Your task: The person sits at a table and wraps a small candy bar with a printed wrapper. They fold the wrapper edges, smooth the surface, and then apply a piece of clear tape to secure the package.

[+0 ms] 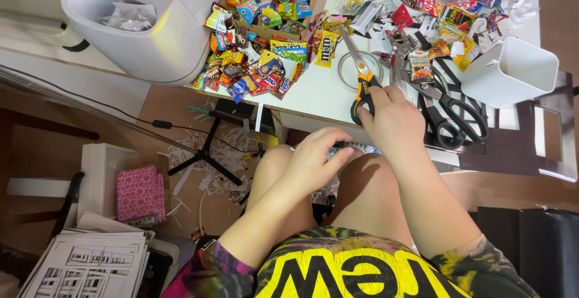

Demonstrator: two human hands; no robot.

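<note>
Gripping yellow-and-black scissors [363, 81] with my right hand [392, 120], fingers clamped on handle loops at near edge of white table [319, 96]; blades lying flat, pointing away toward candy pile [265, 39]. Judging scissors stiff, light, plastic loops non-slippery. My left hand [313, 162] curling shut on small crinkly wrapper [342, 149], below table edge, over knees.

A white table [313, 96] carries a heap of bright candy wrappers [259, 51] on its left part and more wrappers with white paper scraps [452, 15] at the far right. Near the middle lie a clear tape ring [360, 69] and yellow-handled scissors [362, 84]. Right of these lie black-handled scissors [455, 114], and a white square container [509, 72] lies tipped at the right edge.
</note>
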